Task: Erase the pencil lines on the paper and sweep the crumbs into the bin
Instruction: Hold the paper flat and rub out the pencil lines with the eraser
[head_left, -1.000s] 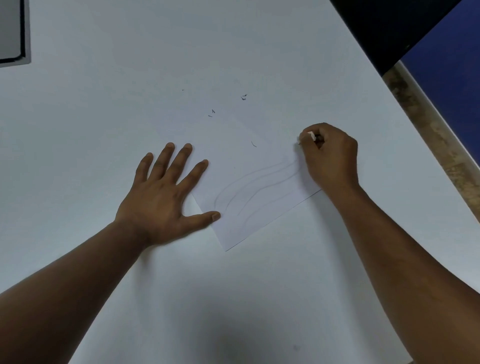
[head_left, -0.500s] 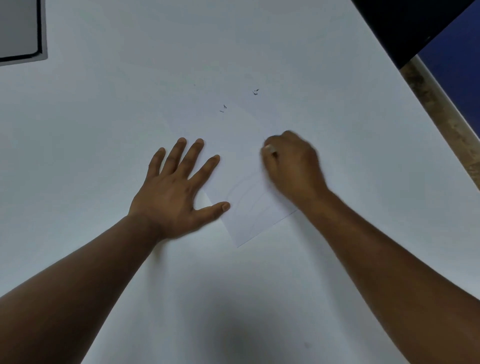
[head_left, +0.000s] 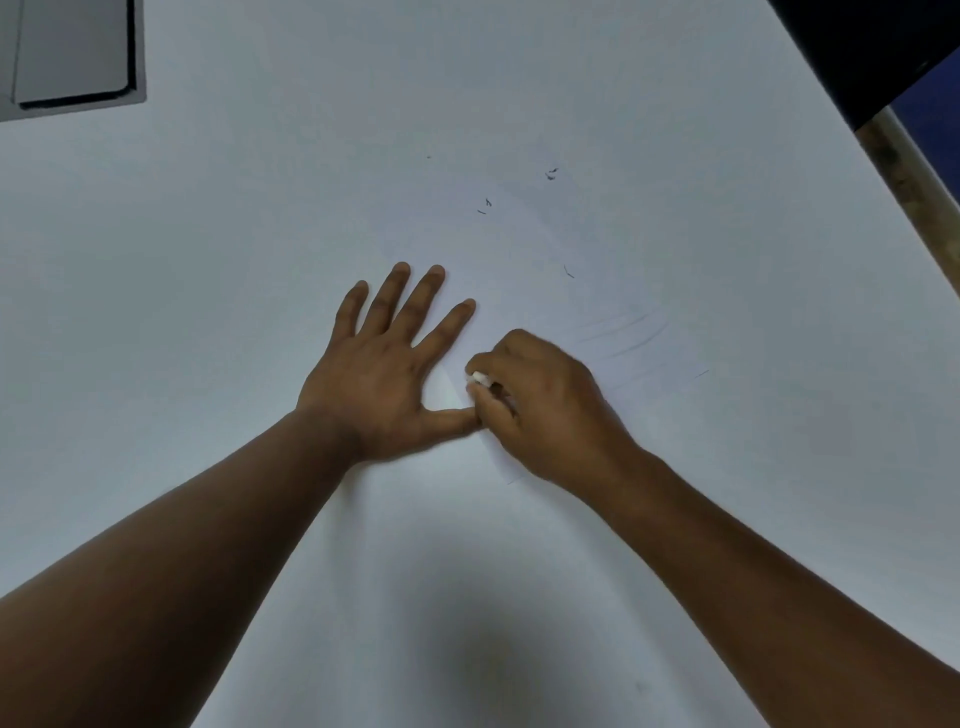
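A white sheet of paper (head_left: 524, 270) lies on the white table (head_left: 260, 234), hard to tell from it. Faint curved pencil lines (head_left: 628, 332) show on its right part. My left hand (head_left: 384, 369) lies flat, fingers spread, pressing the paper's left side. My right hand (head_left: 540, 405) grips a small white eraser (head_left: 480, 379) and holds it on the paper just beside my left thumb. Dark eraser crumbs (head_left: 551, 174) lie beyond the hands, with more crumbs (head_left: 484, 207) near the paper's far edge. No bin is in view.
A grey flat device with a dark border (head_left: 72, 52) sits at the far left corner. The table's right edge (head_left: 831, 98) runs diagonally at top right, with a dark object and a blue surface beyond it.
My right hand has swept with the eraser from the paper's right side leftward across the pencil lines to my left thumb. The left hand stayed flat on the paper.
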